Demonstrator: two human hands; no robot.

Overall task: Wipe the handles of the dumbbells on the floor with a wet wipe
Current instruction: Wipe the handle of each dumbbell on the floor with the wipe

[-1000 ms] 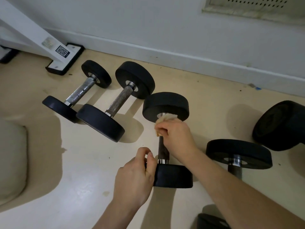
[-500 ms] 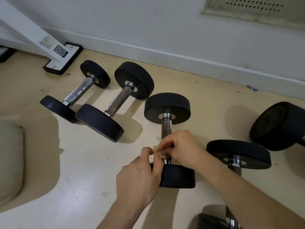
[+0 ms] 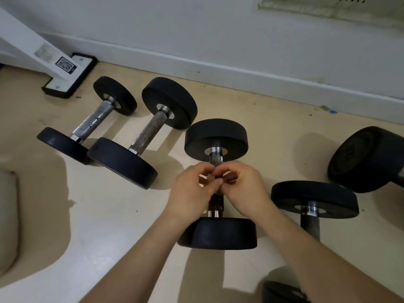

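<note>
A black dumbbell lies on the floor in the middle, its metal handle running toward me. Both hands meet just above that handle. My left hand and my right hand pinch a small crumpled wet wipe between their fingertips; most of the wipe is hidden by the fingers. Two more dumbbells lie to the left, a small dumbbell and a larger dumbbell. Another dumbbell lies to the right.
A big black weight sits at the right edge. A white machine leg with a black-edged foot stands at the back left. The white skirting board runs behind the dumbbells. A pale cushion fills the left edge.
My right hand slid the wipe down the middle dumbbell's handle, then lifted. My left hand left the near weight and rose to meet it; both now pinch the wipe.
</note>
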